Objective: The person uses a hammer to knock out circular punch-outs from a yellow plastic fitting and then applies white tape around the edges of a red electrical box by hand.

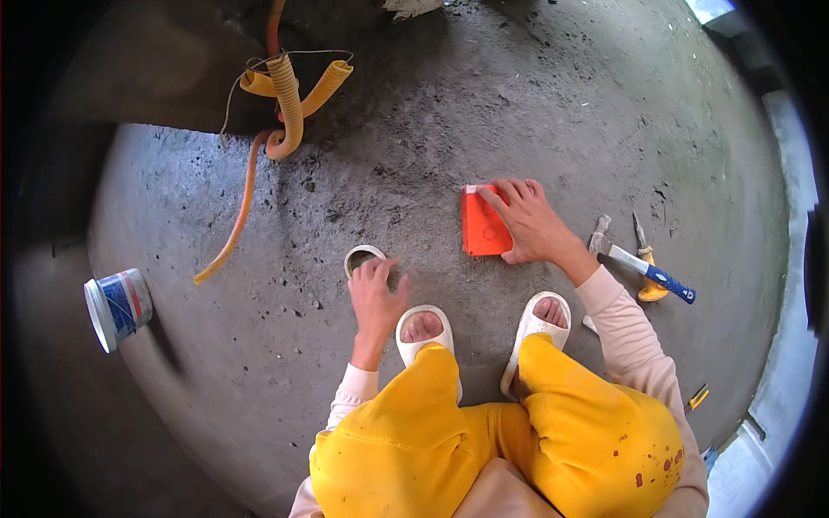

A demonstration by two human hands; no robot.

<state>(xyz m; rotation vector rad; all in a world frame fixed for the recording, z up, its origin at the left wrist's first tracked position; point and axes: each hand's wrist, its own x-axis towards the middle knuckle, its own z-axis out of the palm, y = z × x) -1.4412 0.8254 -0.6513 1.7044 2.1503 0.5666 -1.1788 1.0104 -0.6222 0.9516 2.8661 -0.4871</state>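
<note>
My right hand (528, 226) grips a flat orange-red square box (480, 231) on the grey concrete floor, fingers over its far side and thumb at its near edge. The box has a pale strip along one edge and a round mark on its face. Lower and to the left, my left hand (376, 298) hovers with fingers loosely apart, slightly blurred. It partly covers a small round white-rimmed container (352, 257) with something dark grey inside. Whether the fingertips touch its rim is hard to see.
At right lie a hammer (649, 273) with a blue handle and a pointed tool with a yellow handle (654, 289). A yellow-handled cutter (698, 398) lies farther down. A paint bucket (125, 302) stands left. Orange and yellow corrugated conduits (288, 99) rise at the far left.
</note>
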